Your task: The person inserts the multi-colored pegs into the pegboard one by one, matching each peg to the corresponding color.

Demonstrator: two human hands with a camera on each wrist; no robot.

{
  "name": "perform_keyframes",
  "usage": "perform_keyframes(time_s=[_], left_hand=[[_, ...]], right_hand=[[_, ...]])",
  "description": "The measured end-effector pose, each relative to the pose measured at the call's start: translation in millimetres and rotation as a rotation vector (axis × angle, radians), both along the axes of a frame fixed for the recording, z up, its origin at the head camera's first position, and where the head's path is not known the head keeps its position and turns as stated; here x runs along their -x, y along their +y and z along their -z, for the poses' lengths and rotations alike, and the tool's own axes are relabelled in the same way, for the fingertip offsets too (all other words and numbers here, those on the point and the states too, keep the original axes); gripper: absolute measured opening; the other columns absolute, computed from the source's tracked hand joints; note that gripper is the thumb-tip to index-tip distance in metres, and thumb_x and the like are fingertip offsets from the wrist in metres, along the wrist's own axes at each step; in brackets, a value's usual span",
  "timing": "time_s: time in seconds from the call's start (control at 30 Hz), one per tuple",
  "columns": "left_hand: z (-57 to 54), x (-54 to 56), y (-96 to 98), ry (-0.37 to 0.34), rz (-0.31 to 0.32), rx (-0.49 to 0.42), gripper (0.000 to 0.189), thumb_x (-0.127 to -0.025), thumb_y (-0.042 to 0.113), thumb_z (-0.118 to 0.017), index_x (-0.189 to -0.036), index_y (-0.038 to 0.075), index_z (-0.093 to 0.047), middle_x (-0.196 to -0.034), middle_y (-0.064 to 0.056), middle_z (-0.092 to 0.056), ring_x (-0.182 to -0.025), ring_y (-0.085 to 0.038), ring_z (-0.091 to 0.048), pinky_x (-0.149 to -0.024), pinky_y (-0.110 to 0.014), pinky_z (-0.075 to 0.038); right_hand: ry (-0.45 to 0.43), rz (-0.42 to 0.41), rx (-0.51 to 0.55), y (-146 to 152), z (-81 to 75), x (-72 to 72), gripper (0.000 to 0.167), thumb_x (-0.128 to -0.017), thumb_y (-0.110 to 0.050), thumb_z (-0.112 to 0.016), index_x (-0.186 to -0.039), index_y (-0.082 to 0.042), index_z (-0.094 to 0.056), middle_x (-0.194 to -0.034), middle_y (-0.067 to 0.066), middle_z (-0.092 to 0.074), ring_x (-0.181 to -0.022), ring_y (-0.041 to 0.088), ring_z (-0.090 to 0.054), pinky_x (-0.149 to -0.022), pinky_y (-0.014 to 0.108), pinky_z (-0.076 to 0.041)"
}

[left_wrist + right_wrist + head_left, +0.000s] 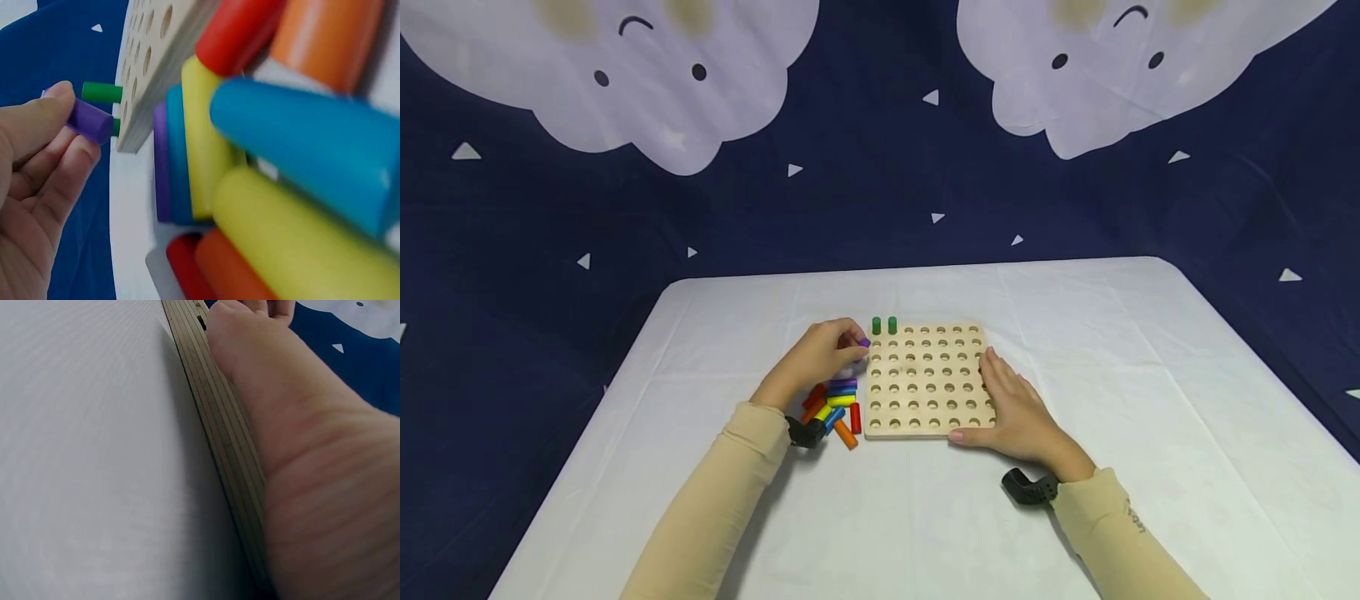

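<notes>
A square wooden pegboard with rows of round holes lies on the table. Two green pegs stand upright in its far left holes. My left hand pinches a purple peg between thumb and fingers, just off the board's left edge near the far corner. In the left wrist view that peg is tilted and partly in front of a green peg. Along the board's right edge and near corner rests my right hand, fingers extended and thumb on the front edge.
Loose pegs in red, orange, yellow, blue and purple lie left of the board, among them a red peg and an orange peg. White cloth covers the table. A dark blue patterned backdrop hangs behind it.
</notes>
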State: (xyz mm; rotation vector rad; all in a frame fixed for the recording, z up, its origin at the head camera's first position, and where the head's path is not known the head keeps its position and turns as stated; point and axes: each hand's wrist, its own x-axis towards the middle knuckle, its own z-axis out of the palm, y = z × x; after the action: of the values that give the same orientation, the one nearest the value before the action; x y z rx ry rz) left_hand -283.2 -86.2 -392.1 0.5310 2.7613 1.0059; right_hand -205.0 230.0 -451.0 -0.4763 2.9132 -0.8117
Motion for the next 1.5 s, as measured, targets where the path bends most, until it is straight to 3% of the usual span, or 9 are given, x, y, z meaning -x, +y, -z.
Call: perform_keyframes(time_s=[0.2, 0.37, 0.7, 1.2, 1.5], left_hand=[[2.1, 5.5, 12.8, 0.023, -0.066, -0.130, 0.014, -0.094, 0.022, -0.070, -0.100, 0.012, -0.063, -0.093, -0.002, -0.067, -0.086, -0.017, -0.061, -0.082, -0.032, -0.052], [4.3, 9.1, 26.8, 0.085, -0.112, -0.171, 0.015, -0.092, 0.021, -0.072, -0.098, 0.010, -0.064, -0.091, -0.004, -0.070, -0.083, -0.016, -0.064, -0.078, -0.031, -0.054], [10.0, 11.1, 46.7, 0.123, -0.146, -0.131, 0.014, -0.092, 0.019, -0.072, -0.096, 0.008, -0.065, -0.089, -0.005, -0.070, -0.080, -0.016, -0.064, -0.074, -0.029, -0.054], [13.5, 13.6, 53.3, 0.126, -0.159, -0.105, 0.015, -0.091, 0.019, -0.073, -0.095, 0.007, -0.065, -0.088, -0.005, -0.070, -0.078, -0.016, -0.064, -0.071, -0.027, -0.053], [16.7, 15.5, 55.3, 0.162, -0.150, -0.050, 0.015, -0.089, 0.019, -0.075, -0.093, 0.007, -0.066, -0.085, -0.005, -0.070, -0.075, -0.015, -0.062, -0.070, -0.027, -0.053]], right_hand=[[-0.010, -0.001, -0.002, 1, 2.1, 1.0, 0.138, -0.065, -0.079, -0.072, -0.159, -0.007, -0.001, -0.168, 0.013, 0.004, -0.155, 0.036, -0.002, -0.122, 0.058, -0.005], [-0.005, -0.002, -0.006, 1, 1.3, 1.2, 0.138, -0.066, -0.079, -0.072, -0.159, -0.006, -0.002, -0.168, 0.013, 0.003, -0.155, 0.036, -0.003, -0.122, 0.059, -0.005], [-0.008, 0.000, -0.003, -1, -0.7, 0.8, 0.136, -0.067, -0.078, -0.072, -0.159, -0.005, -0.003, -0.168, 0.014, 0.002, -0.155, 0.037, -0.004, -0.122, 0.059, -0.006], [-0.015, 0.006, -0.007, 1, -0.4, 0.1, 0.137, -0.066, -0.079, -0.072, -0.159, -0.007, -0.002, -0.168, 0.012, 0.003, -0.155, 0.035, -0.002, -0.122, 0.058, -0.005], [-0.015, 0.000, -0.007, 2, 0.7, 1.3, 0.138, -0.066, -0.080, -0.071, -0.159, -0.007, -0.001, -0.168, 0.012, 0.004, -0.155, 0.034, -0.002, -0.123, 0.058, -0.004]])
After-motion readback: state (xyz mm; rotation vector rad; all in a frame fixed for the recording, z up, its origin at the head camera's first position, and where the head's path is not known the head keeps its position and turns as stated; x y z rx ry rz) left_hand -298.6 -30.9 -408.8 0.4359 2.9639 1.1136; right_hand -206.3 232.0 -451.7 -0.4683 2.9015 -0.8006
